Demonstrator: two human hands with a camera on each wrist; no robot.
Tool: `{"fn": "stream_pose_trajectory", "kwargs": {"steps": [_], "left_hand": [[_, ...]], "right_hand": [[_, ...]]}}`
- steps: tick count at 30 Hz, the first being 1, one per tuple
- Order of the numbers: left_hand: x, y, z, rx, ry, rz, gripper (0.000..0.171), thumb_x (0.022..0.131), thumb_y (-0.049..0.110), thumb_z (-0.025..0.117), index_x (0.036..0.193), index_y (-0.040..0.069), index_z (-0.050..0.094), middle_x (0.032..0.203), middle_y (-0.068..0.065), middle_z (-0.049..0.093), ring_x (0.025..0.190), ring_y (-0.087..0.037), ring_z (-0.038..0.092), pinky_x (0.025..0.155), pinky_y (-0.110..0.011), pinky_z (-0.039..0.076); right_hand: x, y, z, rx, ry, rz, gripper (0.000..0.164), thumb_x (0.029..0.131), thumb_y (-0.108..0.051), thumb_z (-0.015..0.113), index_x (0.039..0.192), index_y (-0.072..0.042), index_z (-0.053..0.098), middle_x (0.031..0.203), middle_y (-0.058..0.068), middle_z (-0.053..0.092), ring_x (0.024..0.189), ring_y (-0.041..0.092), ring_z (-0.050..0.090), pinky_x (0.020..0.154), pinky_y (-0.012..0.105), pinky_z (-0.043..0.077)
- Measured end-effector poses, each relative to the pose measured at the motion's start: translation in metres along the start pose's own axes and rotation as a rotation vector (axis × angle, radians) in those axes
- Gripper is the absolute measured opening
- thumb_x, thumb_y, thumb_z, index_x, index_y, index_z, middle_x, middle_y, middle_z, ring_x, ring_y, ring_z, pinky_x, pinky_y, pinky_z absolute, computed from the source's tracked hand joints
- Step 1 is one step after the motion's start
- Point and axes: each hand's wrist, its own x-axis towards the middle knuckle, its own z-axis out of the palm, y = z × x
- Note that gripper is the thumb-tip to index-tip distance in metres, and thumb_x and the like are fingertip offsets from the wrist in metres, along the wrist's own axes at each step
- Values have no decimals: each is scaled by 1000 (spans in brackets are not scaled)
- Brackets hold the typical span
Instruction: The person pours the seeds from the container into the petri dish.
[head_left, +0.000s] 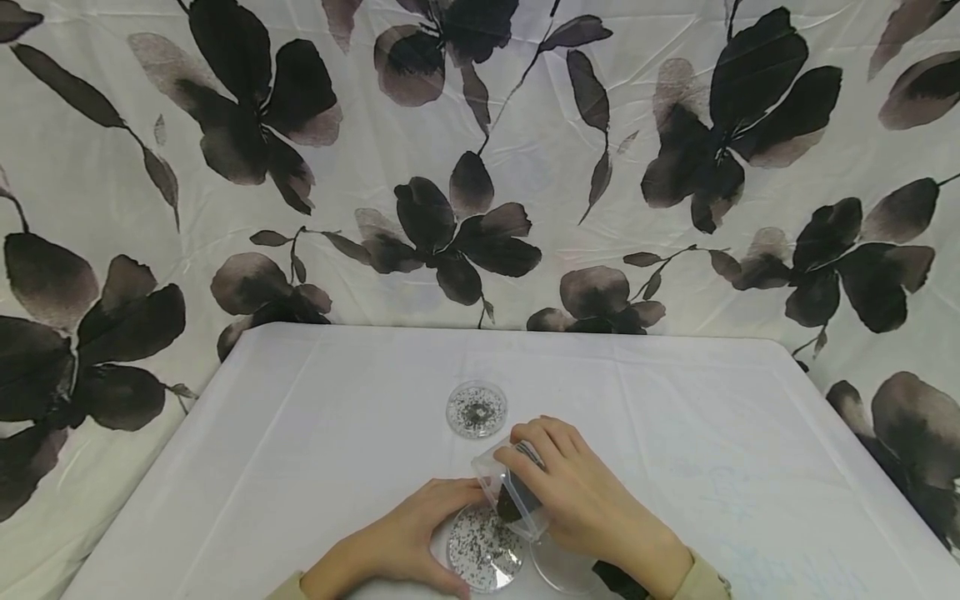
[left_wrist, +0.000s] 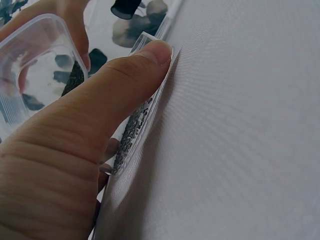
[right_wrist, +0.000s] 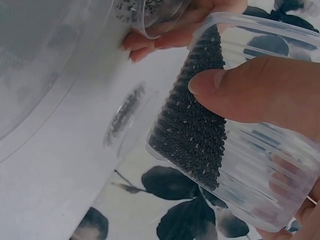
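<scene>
My right hand grips a clear ribbed plastic container, tilted above a petri dish. Small black seeds are heaped against one side of the container, and the right thumb presses its outer wall in the right wrist view. Around the near dish, my left hand holds the rim between thumb and fingers. Black seeds are scattered across that dish's floor. Seen edge-on in the left wrist view, the dish stands on the white cloth with the thumb at its rim.
Further back on the white table stands another petri dish with black seeds. A clear round lid or dish lies to the right of the near dish. A black object shows partly under the right forearm. Floral fabric hangs behind.
</scene>
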Motion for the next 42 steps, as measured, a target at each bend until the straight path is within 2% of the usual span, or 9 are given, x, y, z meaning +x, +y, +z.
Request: {"fn": "stream_pose_trajectory", "kwargs": {"steps": [4, 18, 21, 27, 29, 33, 38, 42], "left_hand": [[1, -1, 0, -13, 0, 6, 97, 64, 55, 88, 146, 26, 45, 149, 8, 47, 134, -15, 45, 109, -39, 38], [1, 0, -1, -55, -24, -38, 96, 64, 54, 88, 146, 27, 46, 150, 11, 45, 136, -14, 43, 111, -39, 36], [1, 0, -1, -36, -11, -16, 97, 64, 55, 88, 146, 26, 46, 150, 9, 46, 135, -15, 44, 110, -39, 37], [1, 1, -1, -31, -9, -9, 94, 66, 55, 87, 145, 24, 46, 150, 4, 46, 135, -17, 45, 110, -42, 38], [2, 1, -2, -42, -18, -20, 94, 66, 54, 87, 146, 26, 45, 151, 4, 46, 135, -16, 44, 110, -41, 37], [2, 1, -2, -17, -6, 6, 93, 67, 53, 87, 146, 26, 45, 150, 2, 47, 134, -17, 46, 109, -41, 38], [1, 1, -1, 26, 13, 31, 92, 67, 53, 87, 145, 25, 45, 148, 1, 49, 132, -19, 47, 107, -41, 41], [0, 2, -1, 34, 14, 34, 93, 67, 53, 87, 145, 24, 45, 149, -1, 48, 132, -20, 47, 106, -42, 42]], "right_hand": [[0, 0, 0, 0, -1, -2, 91, 44, 15, 64, 130, -13, 51, 125, 9, 49, 116, 29, 46, 103, 45, 41], [0, 0, -2, -8, -5, -5, 92, 43, 15, 64, 130, -13, 51, 126, 9, 48, 118, 30, 46, 104, 45, 40], [0, 0, -1, -6, 4, -8, 92, 43, 15, 62, 130, -13, 51, 125, 9, 49, 117, 30, 47, 104, 45, 40], [-1, 7, 3, 33, 31, 4, 95, 40, 10, 71, 131, -11, 49, 123, 10, 50, 112, 29, 49, 101, 47, 43], [-2, 10, 5, 59, 27, 22, 93, 44, 5, 78, 130, -11, 49, 123, 10, 51, 113, 28, 49, 101, 46, 44], [-4, 17, 8, 133, 5, 86, 86, 52, -14, 90, 129, -11, 51, 124, 8, 52, 115, 24, 49, 101, 41, 45], [-8, 26, 12, 263, -28, 177, 89, 57, -29, 94, 131, -11, 49, 129, 4, 49, 120, 20, 45, 103, 40, 45], [-12, 34, 16, 408, -23, 226, 91, 57, -28, 94, 133, -13, 47, 129, 0, 47, 119, 18, 43, 98, 42, 47]]}}
